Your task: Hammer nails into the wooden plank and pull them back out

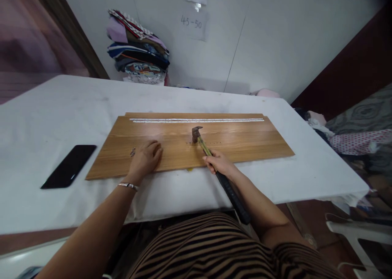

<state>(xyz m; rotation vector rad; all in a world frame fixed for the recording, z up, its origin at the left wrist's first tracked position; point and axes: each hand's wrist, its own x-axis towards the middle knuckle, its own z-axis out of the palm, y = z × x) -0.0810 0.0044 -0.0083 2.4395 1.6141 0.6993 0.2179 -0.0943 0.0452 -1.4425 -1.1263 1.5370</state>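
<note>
A long wood-grain board [171,156] lies on the table in front of me. My right hand [221,164] is closed around a claw hammer [230,191], gripping the yellowish shaft above its black handle grip. The rusty head is over the middle of the board, beside a row of small dark nails or holes [216,143]. Resting on the board's left part, my left hand [146,158] has its fingers loosely bent and slightly apart, with nothing visible in them. A small pile of nails [132,151] lies just left of that hand. Two white marked strips [196,120] run along the far edge.
A white-covered table [92,103] carries the board. Left of the board lies a black phone-like slab [70,166]. Folded clothes [139,48] are stacked at the back against the pale wall, where a paper [192,23] reads 45-50. More cloth [358,142] is at the right.
</note>
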